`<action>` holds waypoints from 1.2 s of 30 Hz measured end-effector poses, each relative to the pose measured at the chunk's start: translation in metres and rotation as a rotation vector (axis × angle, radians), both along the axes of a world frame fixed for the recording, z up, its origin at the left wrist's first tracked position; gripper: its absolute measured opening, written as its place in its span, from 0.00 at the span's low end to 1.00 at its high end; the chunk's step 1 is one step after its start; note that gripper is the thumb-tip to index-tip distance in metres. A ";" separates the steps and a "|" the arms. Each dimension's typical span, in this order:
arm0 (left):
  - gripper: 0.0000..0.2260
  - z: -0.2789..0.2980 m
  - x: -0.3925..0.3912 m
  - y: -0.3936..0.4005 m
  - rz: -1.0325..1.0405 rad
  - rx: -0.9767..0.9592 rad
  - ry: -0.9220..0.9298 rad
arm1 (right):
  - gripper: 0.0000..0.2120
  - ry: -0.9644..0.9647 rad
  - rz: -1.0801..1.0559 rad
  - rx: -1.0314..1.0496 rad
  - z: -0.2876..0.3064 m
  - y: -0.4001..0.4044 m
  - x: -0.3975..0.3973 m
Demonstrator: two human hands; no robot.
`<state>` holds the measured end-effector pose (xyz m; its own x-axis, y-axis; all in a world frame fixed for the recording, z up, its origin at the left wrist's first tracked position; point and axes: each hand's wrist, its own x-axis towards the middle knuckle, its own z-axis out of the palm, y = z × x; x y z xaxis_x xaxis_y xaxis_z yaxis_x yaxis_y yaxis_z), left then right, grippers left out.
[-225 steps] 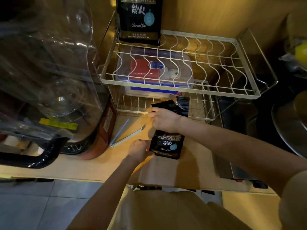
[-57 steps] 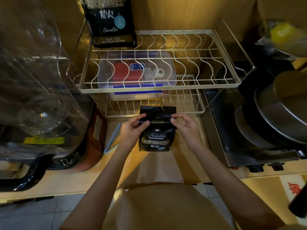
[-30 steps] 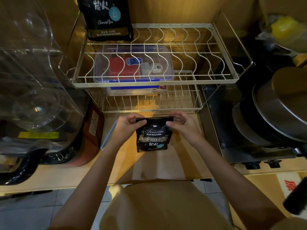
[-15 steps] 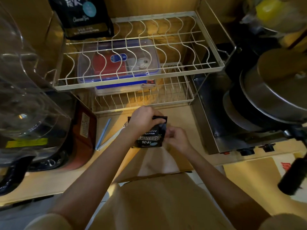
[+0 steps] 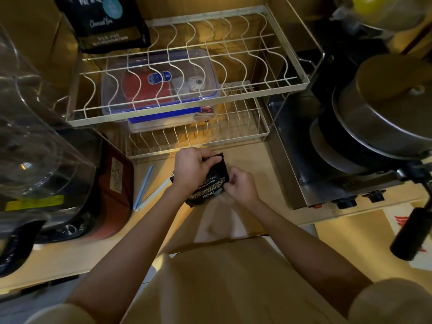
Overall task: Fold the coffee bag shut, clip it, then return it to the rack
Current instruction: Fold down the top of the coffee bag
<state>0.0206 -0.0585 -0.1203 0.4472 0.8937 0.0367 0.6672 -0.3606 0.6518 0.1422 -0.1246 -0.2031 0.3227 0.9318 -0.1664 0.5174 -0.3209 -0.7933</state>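
Observation:
A small black coffee bag (image 5: 211,183) with gold lettering stands tilted on the wooden counter (image 5: 252,160), just in front of the wire rack (image 5: 187,115). My left hand (image 5: 191,169) covers and grips the bag's folded top. My right hand (image 5: 240,187) pinches the bag's right edge. A pale blue sealing clip (image 5: 149,187) lies open in a V on the counter, left of the bag and untouched. A larger black coffee bag (image 5: 105,22) stands on the rack's upper tier at the back left.
A clear lidded box (image 5: 161,83) with red contents sits on the rack's lower tier. A clear-domed machine with a red base (image 5: 112,183) crowds the left. Stacked metal pans (image 5: 385,118) on a steel appliance stand at the right. A black handle (image 5: 411,232) juts in at the right edge.
The bag's top has been folded down and the bag has got shorter. My left hand moved over its top. My right hand slid down to its right edge. The view shifted left.

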 end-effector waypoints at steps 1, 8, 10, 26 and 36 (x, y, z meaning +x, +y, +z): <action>0.08 0.001 0.000 -0.002 -0.011 -0.008 -0.005 | 0.19 0.006 0.011 -0.010 -0.001 0.002 0.002; 0.10 0.005 -0.003 0.005 -0.058 -0.021 0.045 | 0.08 0.046 0.028 -0.144 -0.020 -0.005 0.012; 0.10 0.005 -0.008 0.004 -0.007 -0.075 -0.009 | 0.08 0.040 -0.032 -0.170 -0.027 -0.009 0.010; 0.08 0.006 -0.008 -0.003 -0.153 -0.068 0.000 | 0.04 -0.174 0.077 -0.302 -0.032 -0.007 0.005; 0.12 0.002 -0.001 0.007 -0.119 -0.024 -0.058 | 0.35 0.426 0.324 -0.099 0.066 0.022 0.032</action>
<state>0.0193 -0.0513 -0.1179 0.5478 0.8354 0.0454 0.5812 -0.4190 0.6976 0.1747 -0.1027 -0.1373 -0.0934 0.9454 -0.3121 0.2420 -0.2825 -0.9282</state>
